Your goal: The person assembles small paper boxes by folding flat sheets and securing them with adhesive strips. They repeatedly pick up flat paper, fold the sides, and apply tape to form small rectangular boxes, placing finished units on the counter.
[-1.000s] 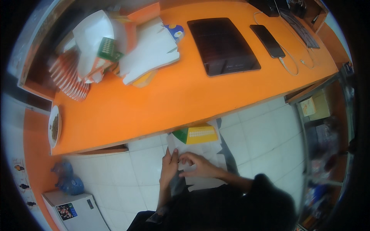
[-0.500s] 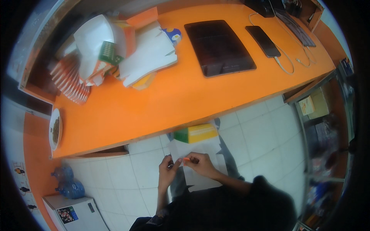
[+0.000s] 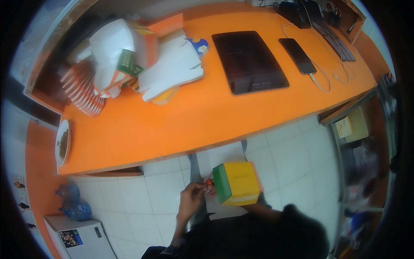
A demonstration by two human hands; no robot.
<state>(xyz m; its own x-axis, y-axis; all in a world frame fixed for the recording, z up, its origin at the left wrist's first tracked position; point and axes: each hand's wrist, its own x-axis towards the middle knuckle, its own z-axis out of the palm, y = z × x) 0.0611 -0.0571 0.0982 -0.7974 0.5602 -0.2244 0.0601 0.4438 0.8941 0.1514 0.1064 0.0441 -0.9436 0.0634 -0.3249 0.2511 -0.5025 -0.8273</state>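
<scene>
A carton (image 3: 239, 183) with yellow and green outer faces is partly folded up above my lap. My left hand (image 3: 192, 200) is at its left side, fingers pinched at a small orange-red piece (image 3: 209, 182) beside the green face. Behind the carton, most of my right hand (image 3: 210, 190) is hidden; only fingertips show at its left edge, close to the orange-red piece, and it seems to grip the carton there. Under the carton, white card (image 3: 221, 155) lies across my lap, reaching toward the table edge.
On the orange table (image 3: 181, 125) are a dark tablet (image 3: 250, 62), a phone (image 3: 297, 56) on a cable, a pile of white cartons (image 3: 172, 71), stacked red-and-white packaging (image 3: 82, 88) and a bowl (image 3: 63, 142). Water bottles (image 3: 75, 208) stand on a small white cabinet (image 3: 82, 237); shelves (image 3: 362, 164) are at right.
The carton's yellow and green side has risen from my lap and now covers most of my right hand. My left hand has moved slightly lower. The view has shifted a little.
</scene>
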